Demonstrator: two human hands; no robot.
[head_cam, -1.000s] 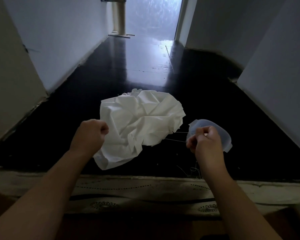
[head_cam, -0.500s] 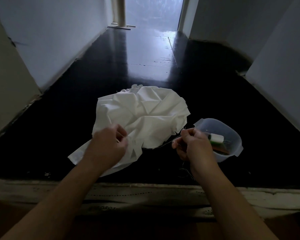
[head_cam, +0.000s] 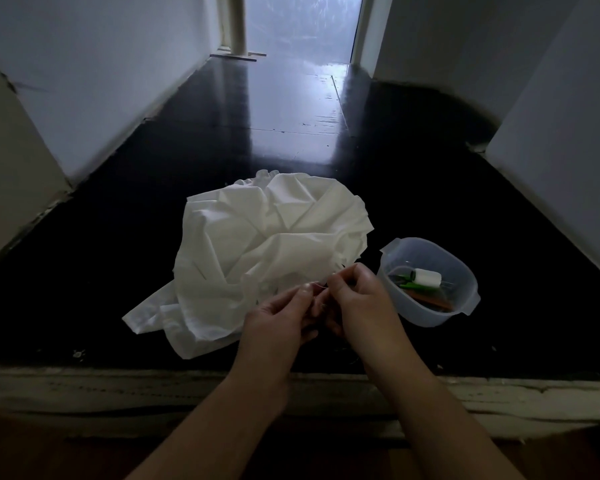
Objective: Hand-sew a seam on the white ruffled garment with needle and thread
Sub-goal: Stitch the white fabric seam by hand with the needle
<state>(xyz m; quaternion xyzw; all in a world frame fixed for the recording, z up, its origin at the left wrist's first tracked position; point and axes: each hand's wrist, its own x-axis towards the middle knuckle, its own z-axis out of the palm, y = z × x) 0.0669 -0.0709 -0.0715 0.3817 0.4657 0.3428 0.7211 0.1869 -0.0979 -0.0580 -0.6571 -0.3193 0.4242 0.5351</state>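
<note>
White cotton-like cloth, the ruffled garment (head_cam: pixel 271 244) lies crumpled on the glossy black floor (head_cam: pixel 118 237), its gathered frill at the far edge; it looks light, limp and apt to slide, so it is best pinched at the near fold beside the seam. Both hands meet just over its near right edge: the left hand (head_cam: pixel 281 323) and right hand (head_cam: pixel 357 299) each pinch a fine thread (head_cam: pixel 317 285) between thumb and fingertips; the needle is too small to make out. Just right stands a translucent plastic bowl (head_cam: pixel 465 282) holding a white spool (head_cam: pixel 426 277), near the right wrist and easily knocked.
</note>
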